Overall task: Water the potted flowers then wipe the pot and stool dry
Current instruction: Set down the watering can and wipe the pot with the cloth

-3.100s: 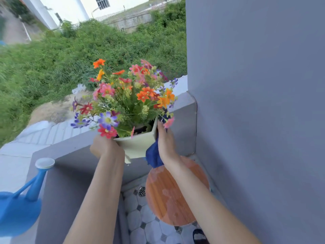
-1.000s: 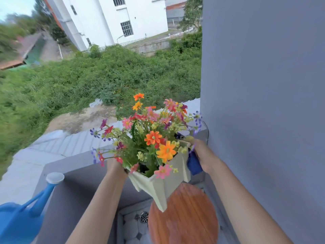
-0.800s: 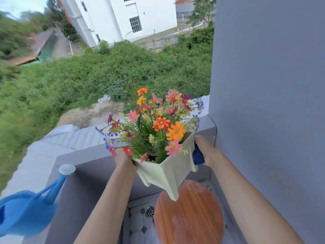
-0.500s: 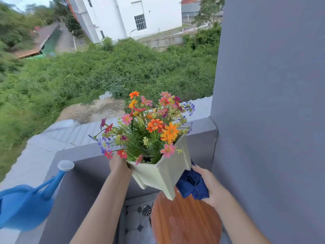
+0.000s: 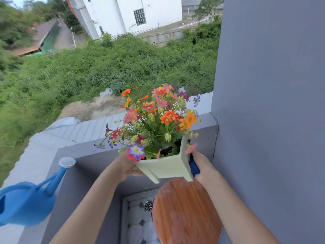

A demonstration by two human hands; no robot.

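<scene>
A pale green square pot (image 5: pixel 165 167) full of colourful flowers (image 5: pixel 158 118) hangs in the air above the round wooden stool (image 5: pixel 186 212). My left hand (image 5: pixel 126 167) grips the pot's left side. My right hand (image 5: pixel 202 165) presses a dark blue cloth (image 5: pixel 193 166) against the pot's right side. The pot sits nearly level, its short legs just over the stool's far edge. The stool top shows pale wet patches.
A blue watering can (image 5: pixel 26 203) stands on the grey parapet (image 5: pixel 73 152) at the left, spout up. A grey wall (image 5: pixel 272 103) rises close on the right. A floor drain (image 5: pixel 148 205) sits in the tiled floor below. Beyond the parapet lies green scrub.
The pot has turned from corner-forward to nearly level and face-on. My right hand with the cloth rose from under the pot's lower right to its right side.
</scene>
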